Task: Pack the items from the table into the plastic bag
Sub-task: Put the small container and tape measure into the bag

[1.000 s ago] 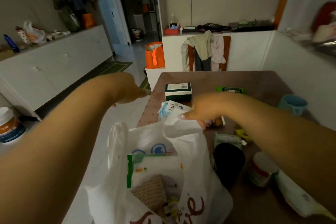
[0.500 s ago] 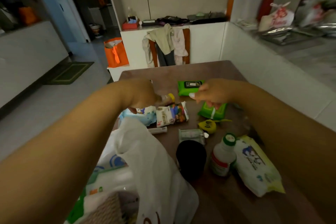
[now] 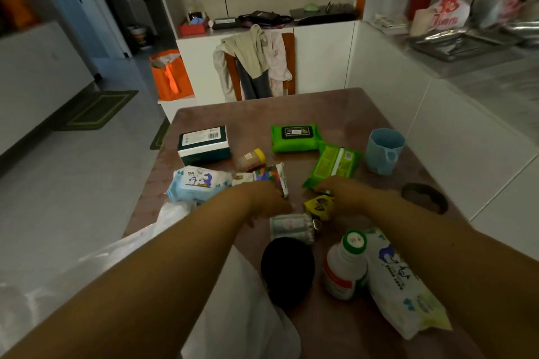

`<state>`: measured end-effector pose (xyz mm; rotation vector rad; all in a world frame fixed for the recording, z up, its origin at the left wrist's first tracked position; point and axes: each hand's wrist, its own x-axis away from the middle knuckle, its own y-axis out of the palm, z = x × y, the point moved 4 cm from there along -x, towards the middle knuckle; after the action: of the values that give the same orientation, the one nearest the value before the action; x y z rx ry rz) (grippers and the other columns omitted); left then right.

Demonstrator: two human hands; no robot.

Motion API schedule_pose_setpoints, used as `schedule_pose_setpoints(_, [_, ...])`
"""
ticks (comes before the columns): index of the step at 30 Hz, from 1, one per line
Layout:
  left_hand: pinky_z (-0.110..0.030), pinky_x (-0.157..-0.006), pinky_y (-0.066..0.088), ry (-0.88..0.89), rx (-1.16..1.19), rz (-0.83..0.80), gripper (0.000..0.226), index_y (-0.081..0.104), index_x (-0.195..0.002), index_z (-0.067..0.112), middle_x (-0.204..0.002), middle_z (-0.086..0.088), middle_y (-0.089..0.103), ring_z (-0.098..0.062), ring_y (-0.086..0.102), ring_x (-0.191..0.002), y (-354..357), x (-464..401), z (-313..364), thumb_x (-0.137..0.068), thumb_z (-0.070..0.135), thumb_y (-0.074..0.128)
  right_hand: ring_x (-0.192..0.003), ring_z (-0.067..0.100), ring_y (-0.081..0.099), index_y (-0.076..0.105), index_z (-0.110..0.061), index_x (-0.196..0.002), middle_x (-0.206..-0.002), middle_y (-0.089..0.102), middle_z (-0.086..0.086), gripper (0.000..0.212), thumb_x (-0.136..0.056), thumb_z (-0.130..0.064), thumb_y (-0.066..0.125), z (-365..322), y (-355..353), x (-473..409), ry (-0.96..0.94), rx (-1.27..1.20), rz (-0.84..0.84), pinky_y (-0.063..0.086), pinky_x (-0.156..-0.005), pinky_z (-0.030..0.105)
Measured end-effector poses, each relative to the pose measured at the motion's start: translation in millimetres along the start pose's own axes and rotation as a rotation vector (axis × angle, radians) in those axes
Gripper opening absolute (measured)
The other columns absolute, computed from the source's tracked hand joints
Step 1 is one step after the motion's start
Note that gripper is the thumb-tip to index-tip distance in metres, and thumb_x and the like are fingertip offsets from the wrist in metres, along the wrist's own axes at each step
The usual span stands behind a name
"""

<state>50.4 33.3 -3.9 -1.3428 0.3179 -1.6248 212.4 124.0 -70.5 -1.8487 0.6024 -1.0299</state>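
A white plastic bag (image 3: pixel 242 315) sags at the table's near left edge, under my left forearm. My left hand (image 3: pixel 268 201) hangs over the near end of a colourful snack packet (image 3: pixel 272 176); its fingers are hidden. The fingertips of my right hand (image 3: pixel 341 194) are at the near end of a light green wipes pack (image 3: pixel 335 165), above a small yellow item (image 3: pixel 319 207). Whether either hand grips anything is not visible. Close by lie a blue penguin wipes pack (image 3: pixel 198 182) and a small roll pack (image 3: pixel 291 226).
On the brown table (image 3: pixel 335 108) also sit a dark green box (image 3: pixel 204 144), a yellow-lidded jar (image 3: pixel 250 159), a green pack with a black lid (image 3: pixel 294 137), a blue cup (image 3: pixel 383 150), a black round object (image 3: pixel 287 268), a green-capped bottle (image 3: pixel 345 265) and a white wipes pack (image 3: pixel 402 285).
Both hands have left the bag's handles and come down nearer to me, onto the items in the middle of the table. The bag has slumped at the left edge.
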Motion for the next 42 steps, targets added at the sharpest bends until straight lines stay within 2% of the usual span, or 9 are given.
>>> schedule_pose_setpoints(6, [-0.045, -0.082, 0.053, -0.278, 0.437, -0.129, 0.064, 0.033, -0.14, 0.013, -0.14, -0.017, 0.041, -0.039, 0.049, -0.118, 38, -52, -8, -0.088, 0.041, 0.059, -0.124, 0.034, 0.042, 0.042, -0.027, -0.135, -0.136, 0.04, 0.004, 0.092, -0.057, -0.055, 0.081, 2, 30, -23, -0.083, 0.084, -0.131, 0.041, -0.102, 0.046])
schedule_pose_setpoints(11, [-0.041, -0.092, 0.049, -0.369, 0.711, -0.241, 0.03, 0.055, -0.092, 0.008, -0.099, -0.013, 0.061, -0.031, 0.06, -0.106, 62, -80, -11, -0.088, 0.037, 0.06, -0.128, 0.039, 0.028, 0.028, -0.039, -0.144, -0.143, 0.026, 0.008, 0.095, -0.065, -0.049, 0.079, 5, 43, -38, -0.082, 0.085, -0.141, 0.032, -0.108, 0.052])
schedule_pose_setpoints(14, [-0.043, -0.101, 0.045, -0.392, 0.895, -0.251, 0.03, 0.06, -0.098, 0.006, -0.107, -0.016, 0.065, -0.031, 0.059, -0.111, 65, -86, -11, -0.087, 0.034, 0.062, -0.125, 0.036, 0.039, 0.034, -0.034, -0.143, -0.141, 0.036, 0.01, 0.091, -0.066, -0.031, 0.082, 9, 40, -41, -0.097, -0.099, -0.098, 0.037, -0.107, 0.048])
schedule_pose_setpoints(19, [-0.035, -0.072, 0.051, -0.416, 0.839, -0.195, 0.036, 0.055, -0.088, 0.011, -0.085, -0.011, 0.061, -0.026, 0.06, -0.081, 61, -89, -15, -0.083, 0.046, 0.063, -0.122, 0.025, 0.049, 0.034, -0.023, -0.146, -0.14, 0.048, 0.005, 0.095, -0.065, -0.009, 0.082, 11, 48, -31, -0.168, -0.344, -0.109, 0.044, -0.094, 0.031])
schedule_pose_setpoints(23, [-0.043, -0.085, 0.051, -0.397, 0.938, -0.21, 0.06, 0.054, -0.106, 0.008, -0.105, -0.014, 0.062, -0.03, 0.061, -0.098, 56, -87, -24, -0.071, 0.053, 0.072, -0.113, 0.021, 0.054, 0.042, -0.022, -0.138, -0.13, 0.055, 0.004, 0.077, -0.071, -0.004, 0.078, 9, 36, -27, -0.217, -0.624, -0.146, 0.052, -0.092, 0.033])
schedule_pose_setpoints(27, [-0.04, -0.074, 0.056, -0.327, 1.187, -0.281, 0.052, 0.062, -0.102, 0.012, -0.077, -0.012, 0.075, -0.029, 0.068, -0.084, 57, -82, -26, -0.068, 0.048, 0.076, -0.114, 0.039, 0.057, 0.05, -0.004, -0.131, -0.124, 0.058, 0.023, 0.057, -0.078, 0.01, 0.067, 5, 19, -27, -0.111, -1.048, -0.171, 0.047, -0.095, 0.052])
schedule_pose_setpoints(30, [-0.039, -0.076, 0.056, -0.285, 1.185, -0.318, 0.051, 0.065, -0.097, 0.012, -0.076, -0.012, 0.075, -0.028, 0.069, -0.083, 50, -71, -21, -0.066, 0.051, 0.076, -0.08, 0.022, 0.065, 0.062, -0.005, -0.093, -0.089, 0.068, 0.012, 0.015, -0.086, 0.007, 0.056, -7, 8, -21, -0.099, -1.482, -0.183, 0.054, -0.069, 0.032])
schedule_pose_setpoints(33, [-0.034, -0.064, 0.054, -0.25, 1.141, -0.229, 0.052, 0.061, -0.102, 0.016, -0.103, -0.009, 0.07, -0.024, 0.065, -0.086, 29, -56, -15, -0.064, 0.049, 0.078, -0.072, 0.016, 0.06, 0.059, -0.006, -0.089, -0.087, 0.06, 0.01, 0.013, -0.093, 0.0, 0.049, -20, -16, -16, -0.078, -1.727, -0.107, 0.052, -0.056, 0.02])
schedule_pose_setpoints(42, [-0.028, -0.064, 0.053, 0.015, 1.011, -0.014, 0.055, 0.068, -0.097, 0.017, -0.085, -0.005, 0.072, -0.019, 0.064, -0.08, -77, 48, -30, -0.051, 0.046, 0.075, -0.075, 0.014, 0.064, 0.065, -0.017, -0.092, -0.082, 0.069, 0.001, 0.024, -0.068, -0.017, 0.069, -95, -105, 22, -0.272, -1.733, -0.104, 0.051, -0.06, 0.023])
